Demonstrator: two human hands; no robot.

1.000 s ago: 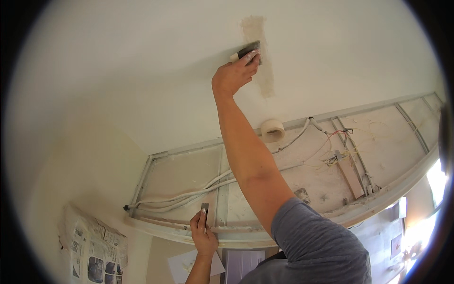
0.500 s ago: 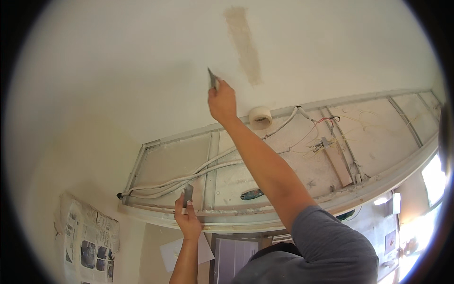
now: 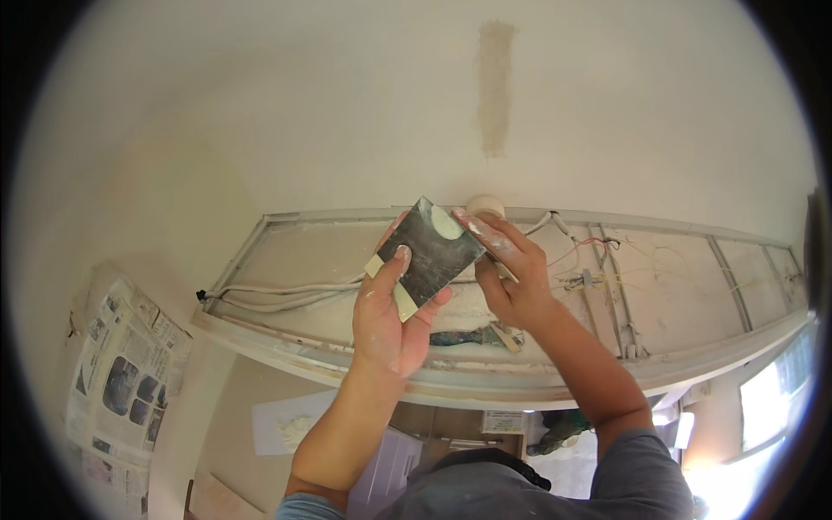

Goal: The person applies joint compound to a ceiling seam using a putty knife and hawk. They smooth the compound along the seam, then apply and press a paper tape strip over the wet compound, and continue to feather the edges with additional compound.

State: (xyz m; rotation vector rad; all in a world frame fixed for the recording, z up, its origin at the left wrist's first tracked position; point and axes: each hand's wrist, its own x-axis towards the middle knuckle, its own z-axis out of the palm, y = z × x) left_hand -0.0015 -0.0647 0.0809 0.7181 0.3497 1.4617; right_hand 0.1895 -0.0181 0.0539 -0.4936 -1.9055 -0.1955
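My left hand (image 3: pixel 379 325) grips a dark, flat filling blade (image 3: pixel 429 260) with a cream strip along its lower-left edge, thumb on its face. A dab of pale filler (image 3: pixel 446 223) sits at the blade's upper corner. My right hand (image 3: pixel 527 276) is closed around a thin scraper (image 3: pixel 500 265), seen nearly edge-on and mostly hidden by the fingers. It is held close against the blade's right edge; whether they touch I cannot tell. White filler smears the right fingers. Beyond the hands, a beige-brown strip (image 3: pixel 496 87) marks the pale surface.
A framed recess (image 3: pixel 347 234) spans the view behind my hands, with pale cables (image 3: pixel 286 299) and loose wires (image 3: pixel 598 251). A tape roll (image 3: pixel 485 206) rests at its far edge. A teal-and-dark tool (image 3: pixel 459 337) lies inside. Newspaper (image 3: pixel 104 433) hangs at left.
My right hand has come down from the pale surface with its scraper. My left hand has risen and turned its blade face-up, and the two now meet. The view has shifted.
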